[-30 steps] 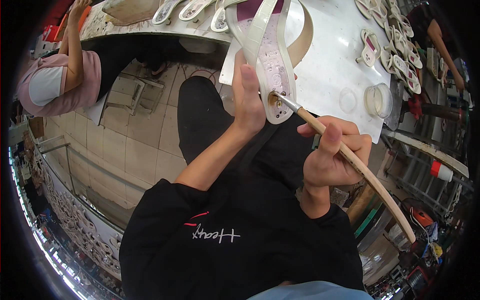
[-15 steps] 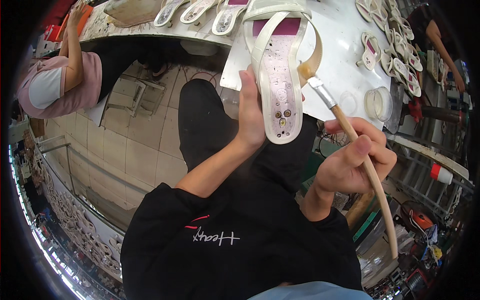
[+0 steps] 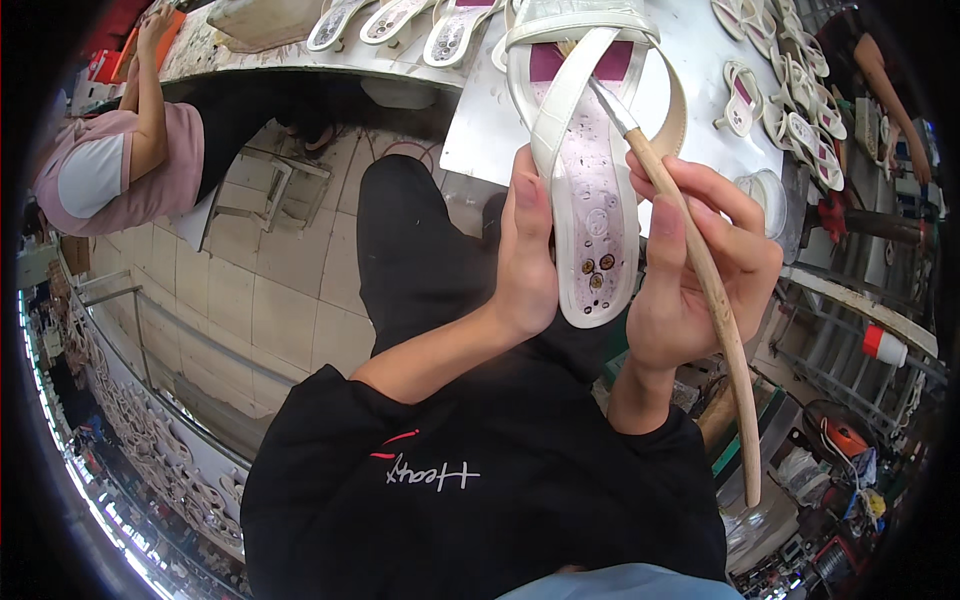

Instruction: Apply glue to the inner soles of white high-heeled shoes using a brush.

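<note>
My left hand (image 3: 527, 255) grips a white strappy sandal (image 3: 597, 210) by its side, thumb along the edge. Its heel end, with several screws in it, points toward me, and its straps cross at the far end. A long wooden-handled brush (image 3: 705, 270) is pinched between the thumb and fingers of my right hand (image 3: 705, 265). The brush's metal collar lies over the insole, and its tip reaches in under the crossed strap near the purple patch, where the bristles are mostly hidden.
Several similar sandals stand on the white table (image 3: 480, 140) at the far left and the right. Beside my right hand is a round clear container (image 3: 765, 200). A person (image 3: 120, 160) sits at the left; another person's arm (image 3: 890, 100) shows at far right.
The brush has moved left and away from me, from the side strap to under the crossed straps. My left hand has brought the sandal slightly nearer and to the right.
</note>
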Tool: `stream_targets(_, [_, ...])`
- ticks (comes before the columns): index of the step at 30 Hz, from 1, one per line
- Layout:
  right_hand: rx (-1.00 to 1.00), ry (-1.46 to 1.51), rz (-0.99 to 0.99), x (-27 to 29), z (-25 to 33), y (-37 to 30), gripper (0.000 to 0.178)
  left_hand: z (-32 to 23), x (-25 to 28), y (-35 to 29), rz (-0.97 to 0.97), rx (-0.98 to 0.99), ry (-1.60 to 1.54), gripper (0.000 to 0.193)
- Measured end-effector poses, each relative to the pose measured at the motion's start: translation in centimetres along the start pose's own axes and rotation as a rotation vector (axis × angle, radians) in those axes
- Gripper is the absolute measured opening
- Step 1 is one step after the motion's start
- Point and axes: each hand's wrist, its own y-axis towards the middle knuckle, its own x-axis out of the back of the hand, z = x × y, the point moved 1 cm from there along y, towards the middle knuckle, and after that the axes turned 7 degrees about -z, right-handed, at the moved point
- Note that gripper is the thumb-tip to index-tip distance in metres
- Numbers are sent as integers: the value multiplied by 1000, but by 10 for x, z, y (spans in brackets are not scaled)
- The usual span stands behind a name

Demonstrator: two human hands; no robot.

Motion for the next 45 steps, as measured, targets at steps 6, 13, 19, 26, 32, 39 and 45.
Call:
stream_targets(6, [11,75,6,-6,-5,1,16,-10,-11,-3,57,-28,-10,61])
stream_targets(13, [-60,-23,-81,-8,-5,3,16,-9,-5,-1,42,-80,68,63])
stream_targets(19, [-40,-74,-75,-7,-5,2,16,-9,-9,-3,-3,-69,29,62])
stream_targets(26, [18,-70,8,-10,-6,1,17,-8,-5,-4,-2,-62,14,60])
stream_targets(32, [40,-213,-54,-8,-6,4,16,-10,-7,-2,26,-97,82,59])
stream_targets(39, [15,-118,-7,0,-13,0,20,-8,-5,4,-23,-70,21,61])
stream_targets(45, [-29,17,-166,50,-10,-11,22,19,31,41,27,136,186,70])
